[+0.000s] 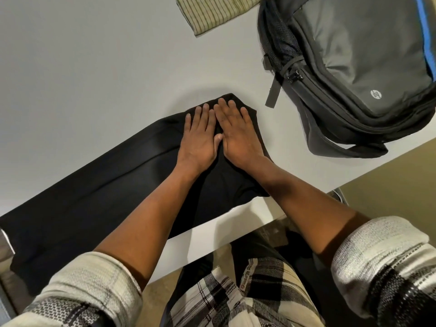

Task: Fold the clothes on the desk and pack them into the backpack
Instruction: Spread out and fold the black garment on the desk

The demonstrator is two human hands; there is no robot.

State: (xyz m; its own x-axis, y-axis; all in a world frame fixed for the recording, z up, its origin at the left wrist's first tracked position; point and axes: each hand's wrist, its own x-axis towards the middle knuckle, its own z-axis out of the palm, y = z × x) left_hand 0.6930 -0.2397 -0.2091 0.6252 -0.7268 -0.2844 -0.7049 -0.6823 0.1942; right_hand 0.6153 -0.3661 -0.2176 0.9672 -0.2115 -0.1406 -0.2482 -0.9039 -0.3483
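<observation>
Flat hands on smooth black garment

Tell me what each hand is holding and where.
Nothing is gripped. The left hand and right hand lie flat, side by side, pressing on the far end of the black garment.

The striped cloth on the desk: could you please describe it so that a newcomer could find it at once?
Start from the white desk and find the grey and black backpack at its far right. Just left of the backpack's top lies the folded pale green cloth with thin dark stripes, partly cut off by the picture's edge. It is the only light, striped fabric; the black garment under both hands is plain.
</observation>
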